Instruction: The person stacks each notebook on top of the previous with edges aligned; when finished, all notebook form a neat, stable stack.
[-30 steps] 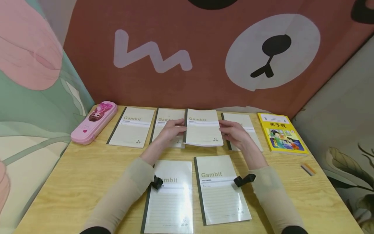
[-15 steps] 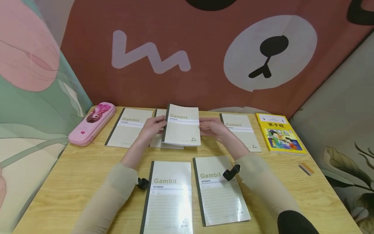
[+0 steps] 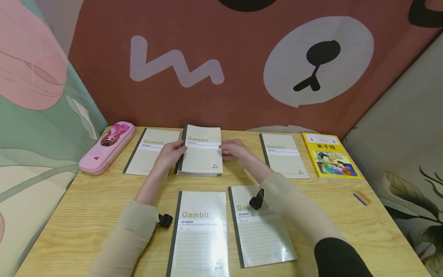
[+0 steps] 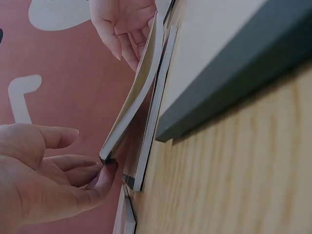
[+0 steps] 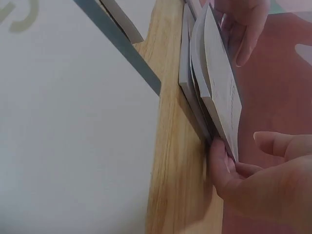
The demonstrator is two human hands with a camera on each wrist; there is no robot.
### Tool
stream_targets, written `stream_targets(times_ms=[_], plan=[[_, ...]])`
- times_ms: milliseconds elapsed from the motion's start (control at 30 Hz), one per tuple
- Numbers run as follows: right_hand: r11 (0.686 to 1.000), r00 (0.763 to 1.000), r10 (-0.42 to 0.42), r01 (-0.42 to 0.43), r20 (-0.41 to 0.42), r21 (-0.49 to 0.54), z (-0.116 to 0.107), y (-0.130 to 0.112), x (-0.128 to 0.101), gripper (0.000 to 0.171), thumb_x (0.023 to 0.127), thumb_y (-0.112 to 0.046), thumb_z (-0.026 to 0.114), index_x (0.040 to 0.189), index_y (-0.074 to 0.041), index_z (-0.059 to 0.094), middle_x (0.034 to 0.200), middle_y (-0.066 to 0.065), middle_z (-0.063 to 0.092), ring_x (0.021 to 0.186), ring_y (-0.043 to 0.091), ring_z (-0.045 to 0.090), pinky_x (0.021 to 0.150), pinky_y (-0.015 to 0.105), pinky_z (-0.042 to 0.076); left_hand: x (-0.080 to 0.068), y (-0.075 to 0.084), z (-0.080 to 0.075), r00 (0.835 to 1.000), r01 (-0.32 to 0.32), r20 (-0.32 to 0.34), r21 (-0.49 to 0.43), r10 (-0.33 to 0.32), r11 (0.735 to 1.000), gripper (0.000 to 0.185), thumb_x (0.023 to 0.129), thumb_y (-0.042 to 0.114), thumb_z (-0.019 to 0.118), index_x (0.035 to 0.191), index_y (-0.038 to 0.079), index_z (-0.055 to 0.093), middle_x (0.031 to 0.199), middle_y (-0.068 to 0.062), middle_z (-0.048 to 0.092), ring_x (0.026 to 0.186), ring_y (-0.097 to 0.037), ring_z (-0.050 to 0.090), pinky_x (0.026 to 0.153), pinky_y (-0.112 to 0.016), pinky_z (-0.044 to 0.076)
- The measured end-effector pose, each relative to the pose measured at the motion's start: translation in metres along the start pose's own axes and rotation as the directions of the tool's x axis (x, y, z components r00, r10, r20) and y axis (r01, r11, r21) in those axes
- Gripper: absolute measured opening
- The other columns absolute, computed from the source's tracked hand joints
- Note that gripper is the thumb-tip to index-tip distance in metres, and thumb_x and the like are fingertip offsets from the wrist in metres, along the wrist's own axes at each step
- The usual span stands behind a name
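Between both hands, a Gambit notebook (image 3: 202, 150) lies over another one, of which the lower edge shows beneath. A gap separates the two in the wrist views. My left hand (image 3: 169, 154) holds its dark-spined left edge, with a fingertip (image 4: 107, 178) under the corner. On the opposite side my right hand (image 3: 237, 150) holds the page edge, fingers (image 5: 222, 163) curled beneath and thumb (image 5: 270, 142) raised off the cover. The held notebook's pages (image 5: 199, 53) bow slightly. To the left lies another Gambit notebook (image 3: 145, 157), partly behind my left hand.
Two notebooks lie in front, one at centre (image 3: 200, 231) and one (image 3: 263, 242) under my right sleeve. Another notebook (image 3: 285, 157) and a yellow book (image 3: 332, 157) are at right. A pink pencil case (image 3: 107, 150) sits far left; small coloured strips (image 3: 361, 198) lie near the right edge.
Both hands have carried the notebook leftward, away from the right-hand notebook, and lowered it over the second notebook from the left. The right-hand notebook is now fully uncovered.
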State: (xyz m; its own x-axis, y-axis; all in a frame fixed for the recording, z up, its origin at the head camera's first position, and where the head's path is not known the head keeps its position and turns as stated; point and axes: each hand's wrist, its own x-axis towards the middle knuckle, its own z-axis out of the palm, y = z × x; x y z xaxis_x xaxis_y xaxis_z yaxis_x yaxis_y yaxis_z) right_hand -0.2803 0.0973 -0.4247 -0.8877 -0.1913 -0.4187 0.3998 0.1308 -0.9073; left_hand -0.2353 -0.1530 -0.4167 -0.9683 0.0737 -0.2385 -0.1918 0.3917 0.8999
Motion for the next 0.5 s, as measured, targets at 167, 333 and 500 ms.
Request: stream_targets(times_ms=[167, 333, 500], plan=[[1.0, 1.0, 0.011, -0.012, -0.012, -0.01, 0.006, 0.001, 0.003, 0.057, 0.1, -0.009, 0.061, 0.153, 0.005, 0.042, 0.144, 0.025, 0.06, 0.115, 0.021, 0.067, 0.11, 0.04, 0.054, 0.002, -0.004, 0.0, 1.0, -0.001, -0.001, -0.016, 0.001, 1.0, 0.059, 0.108, 0.024, 0.048, 0.159, -0.001, 0.031, 0.166, -0.02, 0.034, 0.159, -0.033, 0.025, 0.131, -0.047, 0.026], [0.997, 0.999, -0.001, -0.001, -0.034, -0.071, 0.011, 0.0, 0.003, 0.055, 0.102, -0.009, 0.059, 0.152, 0.007, 0.043, 0.142, 0.025, 0.062, 0.112, 0.021, 0.067, 0.108, 0.039, 0.056, 0.004, -0.007, -0.001, 1.0, 0.014, -0.004, -0.005, -0.014, 1.0, 0.06, 0.108, 0.024, 0.047, 0.16, -0.001, 0.03, 0.167, -0.02, 0.032, 0.159, -0.034, 0.023, 0.131, -0.047, 0.025], [0.987, 0.997, -0.033, 0.02, -0.076, -0.162, 0.016, -0.003, -0.002, 0.049, 0.102, -0.009, 0.057, 0.147, 0.008, 0.049, 0.145, 0.022, 0.058, 0.119, 0.025, 0.063, 0.109, 0.041, 0.055, 0.007, -0.007, 0.0, 1.0, 0.019, -0.009, 0.013, -0.018, 1.0, 0.059, 0.109, 0.025, 0.047, 0.16, 0.001, 0.03, 0.167, -0.02, 0.032, 0.159, -0.035, 0.023, 0.131, -0.047, 0.024]])
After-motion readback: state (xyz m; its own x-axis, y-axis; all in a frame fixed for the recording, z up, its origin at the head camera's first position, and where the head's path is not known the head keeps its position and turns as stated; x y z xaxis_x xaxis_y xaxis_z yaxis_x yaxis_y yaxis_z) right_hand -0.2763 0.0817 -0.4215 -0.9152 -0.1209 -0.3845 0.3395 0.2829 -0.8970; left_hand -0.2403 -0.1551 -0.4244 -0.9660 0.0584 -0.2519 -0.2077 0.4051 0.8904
